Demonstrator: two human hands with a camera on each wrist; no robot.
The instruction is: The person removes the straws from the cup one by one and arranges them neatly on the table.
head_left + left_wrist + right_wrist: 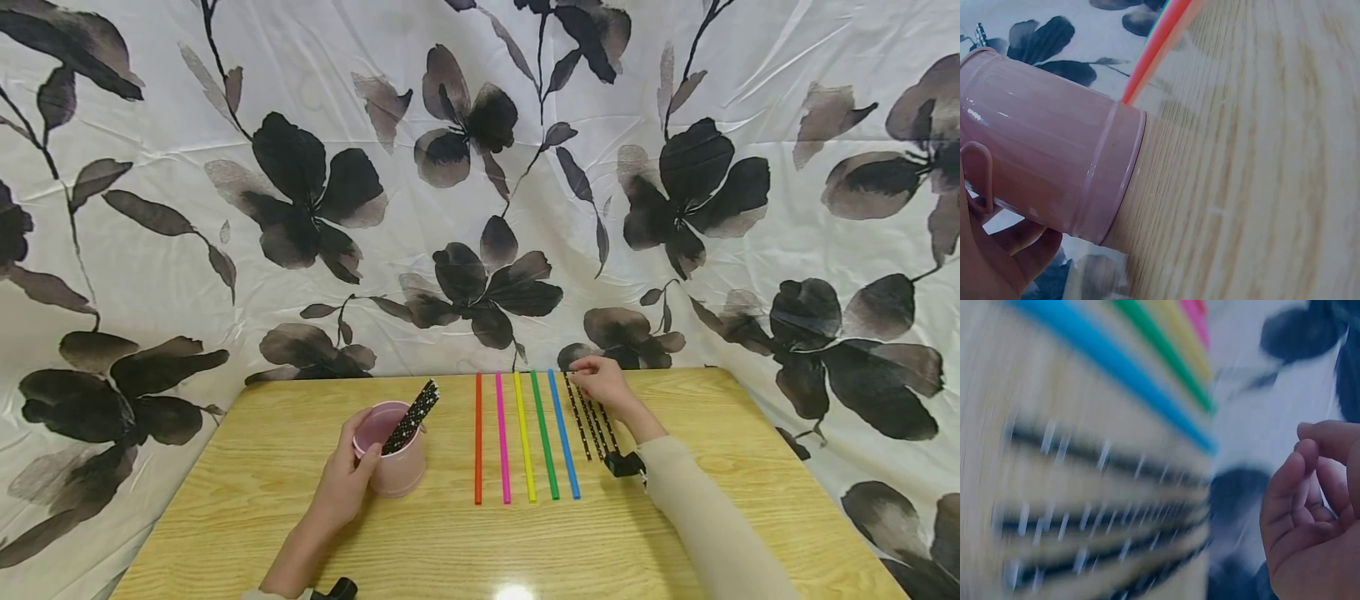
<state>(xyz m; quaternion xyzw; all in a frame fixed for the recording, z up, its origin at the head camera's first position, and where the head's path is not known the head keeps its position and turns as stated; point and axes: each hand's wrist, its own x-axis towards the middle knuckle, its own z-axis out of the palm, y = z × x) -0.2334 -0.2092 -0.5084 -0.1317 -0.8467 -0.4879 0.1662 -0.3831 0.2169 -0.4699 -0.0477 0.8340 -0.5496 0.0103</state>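
Observation:
My left hand (347, 479) grips a small pink pail (400, 475) around its left side, thumb over the rim. Black straws with pale specks (409, 419) lean out of the pail toward the right. In the left wrist view, the pail's wall (1041, 137) and a wire loop on it show beside my fingers. My right hand (606, 388) hovers over the far ends of several black patterned straws (579, 417) lying side by side. Its fingers are loosely bent, with nothing visible between them in the right wrist view.
Left of the black straws lie red (478, 442), pink (502, 442), yellow (524, 442), green (544, 442) and blue straws (564, 442), spaced apart. They rest on a light wooden table (465, 550). A white cloth with dark flowers (450, 208) hangs behind the table's back edge.

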